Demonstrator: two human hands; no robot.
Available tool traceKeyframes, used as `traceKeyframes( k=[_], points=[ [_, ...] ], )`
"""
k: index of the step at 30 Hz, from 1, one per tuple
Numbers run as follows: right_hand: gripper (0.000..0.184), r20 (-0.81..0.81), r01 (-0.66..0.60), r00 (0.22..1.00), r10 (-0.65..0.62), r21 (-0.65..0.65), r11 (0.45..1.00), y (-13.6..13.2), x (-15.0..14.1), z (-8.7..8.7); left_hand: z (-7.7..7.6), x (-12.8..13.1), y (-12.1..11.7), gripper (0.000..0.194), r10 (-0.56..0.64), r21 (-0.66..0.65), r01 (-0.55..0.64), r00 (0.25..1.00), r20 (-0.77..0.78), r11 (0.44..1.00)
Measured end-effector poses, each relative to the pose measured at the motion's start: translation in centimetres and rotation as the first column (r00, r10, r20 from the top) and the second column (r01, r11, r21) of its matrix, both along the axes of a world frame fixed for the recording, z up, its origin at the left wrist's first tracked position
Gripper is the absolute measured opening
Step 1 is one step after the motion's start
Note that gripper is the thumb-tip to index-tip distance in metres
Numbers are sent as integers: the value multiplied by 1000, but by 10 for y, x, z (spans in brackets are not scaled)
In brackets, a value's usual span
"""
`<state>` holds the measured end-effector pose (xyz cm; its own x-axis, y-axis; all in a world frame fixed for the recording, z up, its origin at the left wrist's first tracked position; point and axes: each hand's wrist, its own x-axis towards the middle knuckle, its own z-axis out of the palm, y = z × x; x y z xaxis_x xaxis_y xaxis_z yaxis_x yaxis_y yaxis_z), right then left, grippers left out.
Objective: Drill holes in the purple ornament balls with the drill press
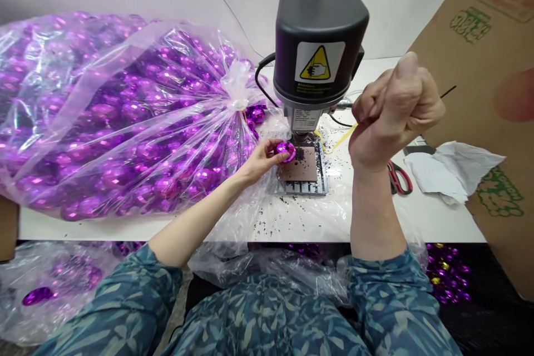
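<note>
My left hand (267, 157) pinches a shiny purple faceted ball (286, 151) between thumb and fingers, at the left side of the drill press (320, 39) base. Beneath the press head lies a brown board (303, 167) on a slotted metal base plate (312, 188), with dark chips scattered over both. My right hand (396, 108) is raised beside the press head, its fingers curled into a fist around the press's lever (345, 105). Most of that lever is hidden by the fist. The drill bit is hard to make out behind the ball and chuck.
A large tied clear bag of purple balls (117, 122) fills the table's left side. Red-handled scissors (400, 178) and crumpled white paper (454, 169) lie at the right, near a cardboard box (492, 39). More purple and gold balls (448, 275) sit below the table edge.
</note>
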<state>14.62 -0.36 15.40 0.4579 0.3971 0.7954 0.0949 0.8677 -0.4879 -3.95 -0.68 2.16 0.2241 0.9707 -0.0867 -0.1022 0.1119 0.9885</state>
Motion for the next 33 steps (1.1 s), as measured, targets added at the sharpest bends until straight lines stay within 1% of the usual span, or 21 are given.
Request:
traceKeyframes(
  k=[2, 4, 8, 10, 14, 15, 17, 19, 23, 26, 29, 31, 33],
  points=[
    [63, 9, 6, 1000, -6, -7, 1000, -2, 0, 1, -7, 4, 0, 49, 0, 33, 3, 997, -78, 999],
    [62, 2, -17, 1000, 17, 1, 1000, -4, -1, 1, -12, 5, 1, 49, 9, 43, -3, 992, -130, 999],
    [58, -24, -71, 997, 72, 36, 997, -3, -1, 0, -22, 7, 4, 46, 77, 53, -69, 981, -180, 996],
    [59, -36, -55, 998, 57, 51, 997, -2, -2, 0, -25, 8, 4, 46, 101, 70, -89, 975, -198, 994],
    [63, 12, 92, 996, -92, 26, 995, 4, -4, 5, -26, 14, 2, 47, 97, 107, -75, 971, -218, 991],
    [63, 22, 111, 993, -112, 20, 994, 6, -5, 8, -26, 16, 2, 47, 99, 113, -76, 971, -218, 991],
    [65, 23, 100, 995, -101, 25, 995, 11, -5, 13, -25, 19, 2, 47, 110, 122, -85, 971, -212, 989],
    [67, 0, 70, 998, -71, 58, 996, 16, -5, 16, -25, 23, 3, 46, 120, 135, -92, 969, -215, 987],
    [68, -2, 76, 997, -76, 69, 995, 22, -4, 18, -25, 29, -1, 52, 121, 173, -69, 943, -311, 983],
    [67, 21, 53, 998, -55, 65, 996, 23, -3, 16, -27, 34, -5, 54, 141, 251, -42, 910, -390, 967],
    [67, 15, 93, 995, -94, 70, 993, 23, -4, 16, -31, 38, -7, 52, 191, 348, -33, 882, -430, 937],
    [67, 16, 104, 994, -105, 63, 993, 24, -4, 17, -34, 40, -7, 50, 203, 379, -28, 879, -432, 925],
    [66, 33, 71, 997, -73, 48, 996, 23, -3, 17, -37, 41, -6, 49, 198, 381, -27, 887, -418, 924]
  ],
)
